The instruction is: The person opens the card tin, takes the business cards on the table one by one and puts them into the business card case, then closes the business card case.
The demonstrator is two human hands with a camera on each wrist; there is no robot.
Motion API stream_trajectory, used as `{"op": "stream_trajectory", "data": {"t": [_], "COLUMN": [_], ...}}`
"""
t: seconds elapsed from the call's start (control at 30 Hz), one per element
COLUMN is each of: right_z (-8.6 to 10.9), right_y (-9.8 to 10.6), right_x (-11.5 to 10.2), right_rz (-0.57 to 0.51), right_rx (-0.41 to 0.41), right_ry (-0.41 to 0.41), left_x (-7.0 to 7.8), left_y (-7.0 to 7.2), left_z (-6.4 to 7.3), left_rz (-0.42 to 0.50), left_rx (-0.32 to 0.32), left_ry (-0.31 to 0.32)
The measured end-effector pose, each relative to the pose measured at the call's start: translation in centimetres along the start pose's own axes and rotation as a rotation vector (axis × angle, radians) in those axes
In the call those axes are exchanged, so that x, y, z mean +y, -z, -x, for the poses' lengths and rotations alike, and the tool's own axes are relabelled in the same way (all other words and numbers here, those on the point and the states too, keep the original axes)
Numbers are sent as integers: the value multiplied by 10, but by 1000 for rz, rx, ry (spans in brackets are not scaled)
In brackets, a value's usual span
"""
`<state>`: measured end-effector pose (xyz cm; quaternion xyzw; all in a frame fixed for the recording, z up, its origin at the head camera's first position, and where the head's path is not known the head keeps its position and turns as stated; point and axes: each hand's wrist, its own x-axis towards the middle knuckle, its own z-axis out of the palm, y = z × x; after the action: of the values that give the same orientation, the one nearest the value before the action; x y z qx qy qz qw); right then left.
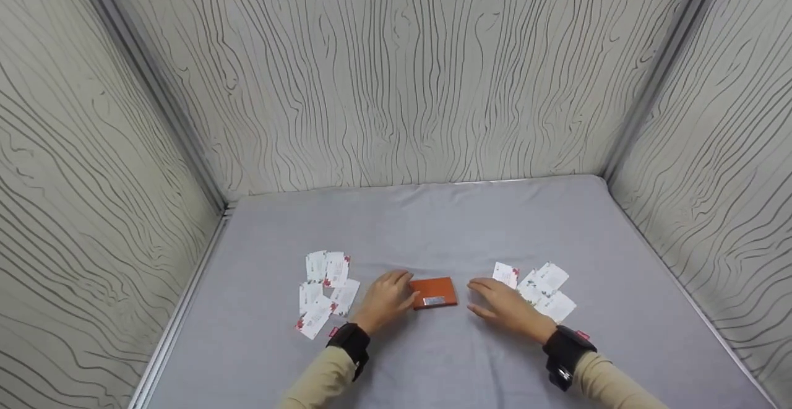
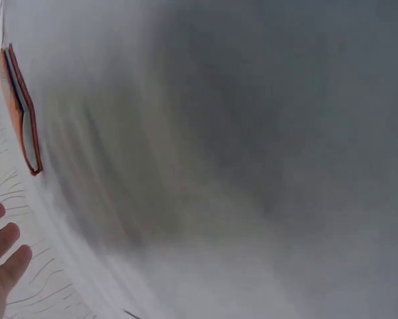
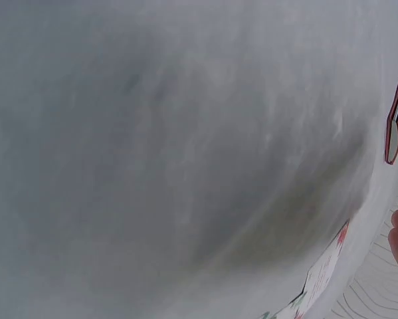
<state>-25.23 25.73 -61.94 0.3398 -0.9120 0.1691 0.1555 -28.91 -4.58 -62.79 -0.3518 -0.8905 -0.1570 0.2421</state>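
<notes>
A flat orange card case point(image 1: 433, 291) with a silver plate on its front lies on the grey cloth between the two hands. My left hand point(image 1: 387, 297) is at the case's left end, its fingers relaxed and overlapping that edge in the head view. In the left wrist view, spread fingertips point(image 2: 12, 262) show apart from the case point(image 2: 27, 123), whose pale inside shows along the edge. My right hand point(image 1: 507, 305) hovers just right of the case, fingers loosely bent, holding nothing. Behind it, white cards point(image 1: 544, 282) with printed decoration are partly hidden.
Several white cards point(image 1: 315, 316) with red floral corners lie spread and overlapping left of the left hand. The grey cloth point(image 1: 408, 229) has slight wrinkles. Wood-patterned walls point(image 1: 396, 87) enclose the table's back and sides.
</notes>
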Motion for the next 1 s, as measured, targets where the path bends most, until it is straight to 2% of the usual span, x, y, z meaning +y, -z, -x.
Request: {"op": "stream_trajectory", "data": {"t": [0.17,0.27,0.57,0.73,1.0], "right_z": [-5,-7,-14,-18,-23], "right_y": [-7,-11,-22,-26,-33], "right_x": [-6,-8,-15,-17,-17], "right_rz": [-9,-3,54,68,114], "right_rx": [-47,-55,24,9,35], "right_ry": [-17,-33,-18,-38,-15], "left_x": [7,11,14,17,18], "left_y": [-3,-6,-15,-16,-14], "left_z": [1,0,-1,-1,-2], "left_rz": [27,36,3,-15,-28], "left_rx": [-95,-128,-123,-118,-113], "left_ry": [12,3,-45,-69,-127]}}
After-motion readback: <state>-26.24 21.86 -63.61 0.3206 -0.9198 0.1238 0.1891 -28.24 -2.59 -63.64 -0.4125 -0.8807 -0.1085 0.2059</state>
